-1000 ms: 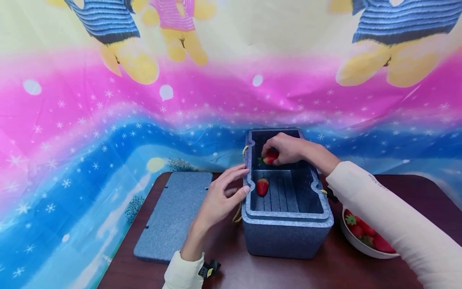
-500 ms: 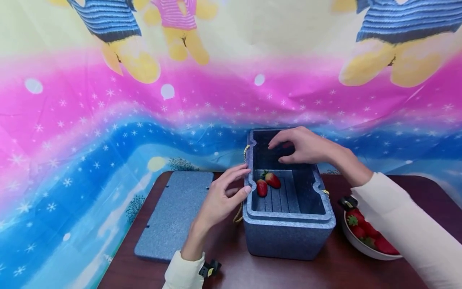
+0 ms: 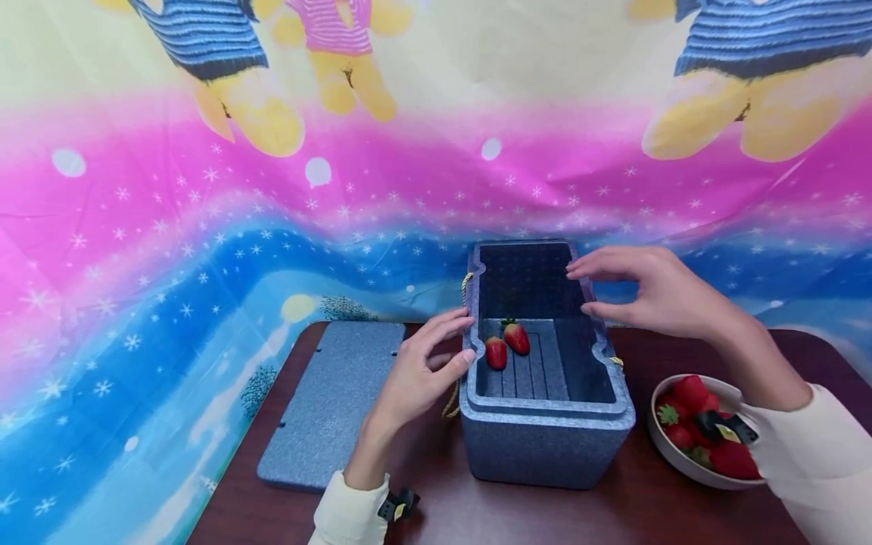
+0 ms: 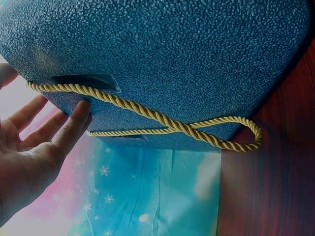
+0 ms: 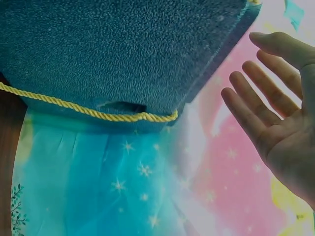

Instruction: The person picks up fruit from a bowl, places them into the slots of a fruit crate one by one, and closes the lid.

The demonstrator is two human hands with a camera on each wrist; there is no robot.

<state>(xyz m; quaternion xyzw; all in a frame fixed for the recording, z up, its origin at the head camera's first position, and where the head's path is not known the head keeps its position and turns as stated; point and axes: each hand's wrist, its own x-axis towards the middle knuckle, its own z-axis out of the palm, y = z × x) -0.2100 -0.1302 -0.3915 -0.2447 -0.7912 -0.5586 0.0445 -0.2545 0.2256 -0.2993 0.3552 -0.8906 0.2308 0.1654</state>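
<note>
A grey foam box (image 3: 548, 450) stands uncovered on the table, with two strawberries inside: one strawberry (image 3: 496, 353) near the left wall and another strawberry (image 3: 516, 338) beside it. Against the box's left rim rest the fingertips of my left hand (image 3: 418, 375); in the left wrist view its fingers touch the side by a gold rope handle (image 4: 147, 112). My right hand (image 3: 657, 291) hovers at the box's right rim, holding nothing, its fingers spread in the right wrist view. A white bowl (image 3: 681, 467) of strawberries (image 3: 691, 393) sits right of the box, partly hidden by the right wrist.
The box's flat grey lid (image 3: 334, 401) lies on the left of the dark wooden table (image 3: 436, 507). Behind the table hangs a printed cloth (image 3: 409, 189), close to the box's far end. Another gold rope (image 5: 93, 112) runs along the box's right side.
My right hand has let go of a strawberry, which now lies next to the first in the box. It has then moved right, out over the right rim. The left hand stays put.
</note>
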